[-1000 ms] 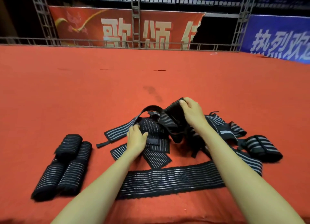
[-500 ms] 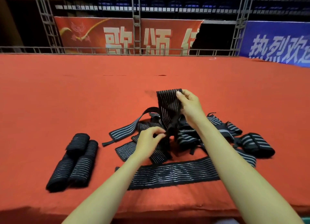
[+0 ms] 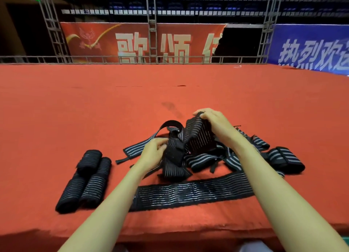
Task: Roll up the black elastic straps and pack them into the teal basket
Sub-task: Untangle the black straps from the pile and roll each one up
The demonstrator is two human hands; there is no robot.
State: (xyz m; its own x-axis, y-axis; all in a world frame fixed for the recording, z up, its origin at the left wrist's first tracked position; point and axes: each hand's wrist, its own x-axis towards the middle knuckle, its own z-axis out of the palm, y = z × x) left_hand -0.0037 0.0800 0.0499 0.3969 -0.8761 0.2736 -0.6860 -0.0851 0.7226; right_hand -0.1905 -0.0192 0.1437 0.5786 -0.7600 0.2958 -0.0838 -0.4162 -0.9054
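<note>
In the middle of the frame, the right hand (image 3: 215,125) grips the top end of a black strap (image 3: 198,138), with its fingers curled over it. The left hand (image 3: 153,153) pinches the lower part. More straps lie in a pile (image 3: 219,159) on the red cloth (image 3: 75,110). Some rolled straps (image 3: 85,183) sit at the lower left.

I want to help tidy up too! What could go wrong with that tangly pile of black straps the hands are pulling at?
1. The left hand and right hand both hold one black striped elastic strap that runs into the tangled heap of loose straps; pulling may snag it or drag others along.
2. The long flat black strap lies near the front edge of the red carpeted table, under both forearms; an arm might sweep it off.
</note>
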